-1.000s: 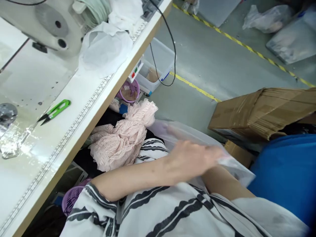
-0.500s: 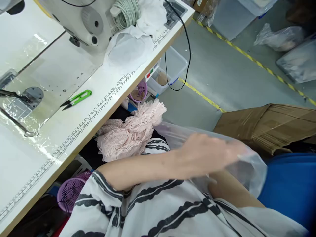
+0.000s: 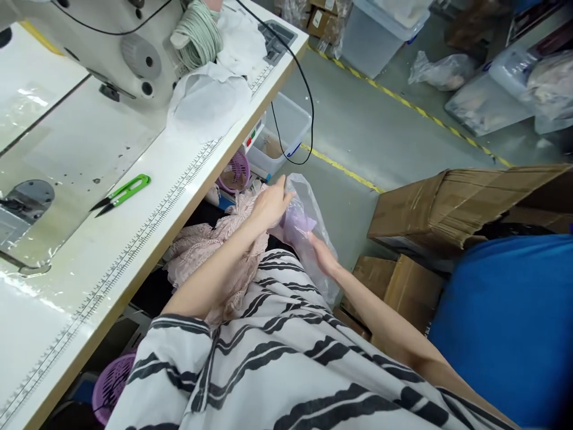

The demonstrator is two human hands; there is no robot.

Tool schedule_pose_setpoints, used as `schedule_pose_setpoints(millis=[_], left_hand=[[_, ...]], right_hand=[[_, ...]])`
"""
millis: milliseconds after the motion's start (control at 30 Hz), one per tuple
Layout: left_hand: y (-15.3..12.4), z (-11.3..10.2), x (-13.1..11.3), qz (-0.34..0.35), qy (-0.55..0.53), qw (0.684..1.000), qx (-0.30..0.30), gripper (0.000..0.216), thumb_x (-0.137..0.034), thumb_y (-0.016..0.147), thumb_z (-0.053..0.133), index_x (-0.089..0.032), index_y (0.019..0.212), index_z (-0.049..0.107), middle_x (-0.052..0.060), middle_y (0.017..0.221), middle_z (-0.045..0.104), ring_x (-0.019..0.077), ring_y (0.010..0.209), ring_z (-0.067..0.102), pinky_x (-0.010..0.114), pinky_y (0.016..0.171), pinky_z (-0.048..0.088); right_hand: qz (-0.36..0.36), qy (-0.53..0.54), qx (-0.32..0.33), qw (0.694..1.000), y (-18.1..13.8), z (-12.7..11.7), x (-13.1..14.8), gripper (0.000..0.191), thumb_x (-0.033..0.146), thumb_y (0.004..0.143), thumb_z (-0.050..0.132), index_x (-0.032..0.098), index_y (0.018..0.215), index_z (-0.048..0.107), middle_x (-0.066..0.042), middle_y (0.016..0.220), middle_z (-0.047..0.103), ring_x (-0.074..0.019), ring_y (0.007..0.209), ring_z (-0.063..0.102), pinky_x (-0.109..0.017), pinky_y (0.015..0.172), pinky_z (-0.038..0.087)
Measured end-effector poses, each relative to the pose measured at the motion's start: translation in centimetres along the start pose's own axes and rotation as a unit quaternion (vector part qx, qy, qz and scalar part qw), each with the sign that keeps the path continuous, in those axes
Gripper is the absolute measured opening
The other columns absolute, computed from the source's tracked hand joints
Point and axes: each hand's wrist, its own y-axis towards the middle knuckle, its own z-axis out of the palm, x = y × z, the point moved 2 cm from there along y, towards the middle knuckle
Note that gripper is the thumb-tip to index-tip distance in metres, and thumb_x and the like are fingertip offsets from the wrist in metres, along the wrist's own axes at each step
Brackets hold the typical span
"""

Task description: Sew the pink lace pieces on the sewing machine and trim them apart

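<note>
Head view. The clear plastic bag (image 3: 313,251) is held above the lap, just past the edge of the bench (image 3: 147,209), between the pink lace garment (image 3: 201,254) and the cardboard boxes (image 3: 447,206). Its long axis runs steeply from its upper end, farthest from the person, down and to the right toward the person's right side. A lilac item (image 3: 296,226) shows through the film.

The left hand (image 3: 268,206) is at the bag's upper left, with its fingers closed on the top edge. The right hand (image 3: 323,255) is at the lower right, fingers extended and flat against the film.

Half a second ago the left hand reached far right across the body and the bag lay spread low over the lap. The hand is now drawn back beside the lace, the bag is gathered and raised, and the right hand has come into view.
</note>
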Motion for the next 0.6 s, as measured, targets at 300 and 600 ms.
schedule_pose_setpoints(millis=[300,600], left_hand=[[-12.4,1.3,5.4,-0.125,0.209,0.968,-0.061,0.095,-0.053,0.083,0.069,0.003,0.151,0.033,0.033,0.143,0.052,0.0457,0.140,0.044,0.056,0.119,0.028],[-12.9,-3.2,6.7,-0.242,-0.092,0.958,-0.122,0.059,-0.036,0.076,0.070,-0.019,0.132,0.055,0.012,0.121,0.071,0.0325,0.106,0.069,0.044,0.089,0.057]], right_hand=[[-0.127,-0.098,0.114,0.980,-2.8,5.5,-2.0,0.054,0.040,0.103,0.043,0.019,0.153,0.043,-0.015,0.164,0.034,-0.0284,0.153,0.031,-0.057,0.127,0.018],[-0.183,-0.174,0.099,0.962,-1.5,5.0,-0.1,0.048,0.018,0.101,0.036,0.020,0.148,0.050,-0.010,0.162,0.039,-0.0240,0.146,0.043,-0.046,0.121,0.040]])
